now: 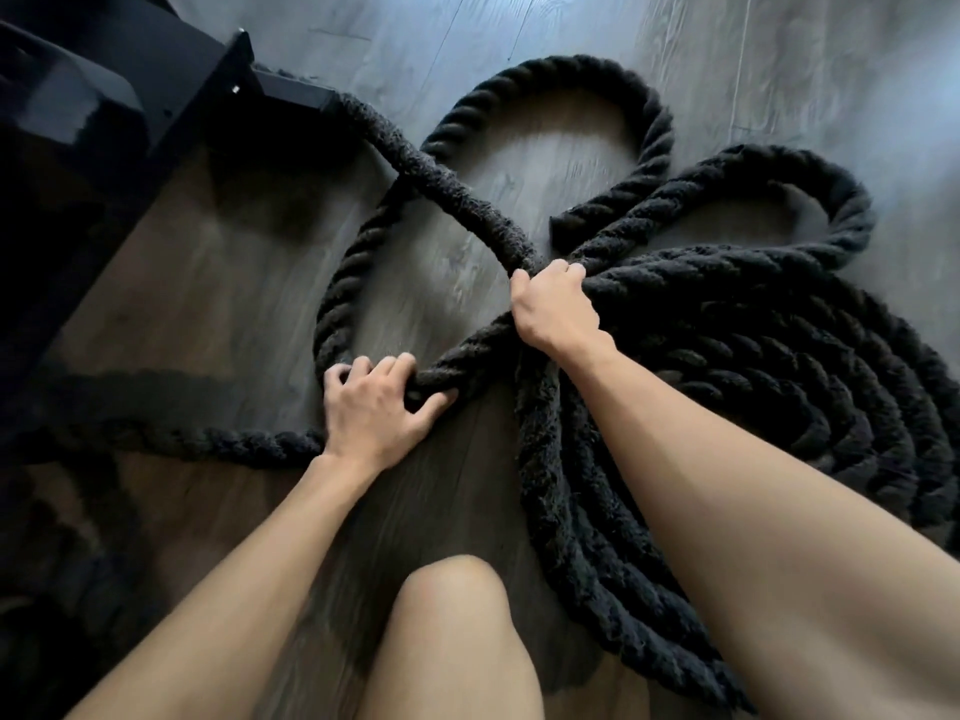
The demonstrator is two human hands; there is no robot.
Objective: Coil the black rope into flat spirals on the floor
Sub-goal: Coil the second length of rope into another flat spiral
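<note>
Two hands, left point(371, 407) and right point(553, 304), gripping black rope point(727, 356), strand between running diagonally

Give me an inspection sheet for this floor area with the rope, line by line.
Surface: dark wood-plank floor, partly in shadow.
Job's things: thick black rope, several curved turns packed at right, loose loops crossing toward the top.
Clutter: nothing seen.
Grippers: left hand grips a rope strand at the floor; right hand grips the rope where the loops cross.
Cables: nothing seen besides the rope.
Surroundings: glossy black furniture at upper left, rope running under it; a bare knee at the bottom.
</note>
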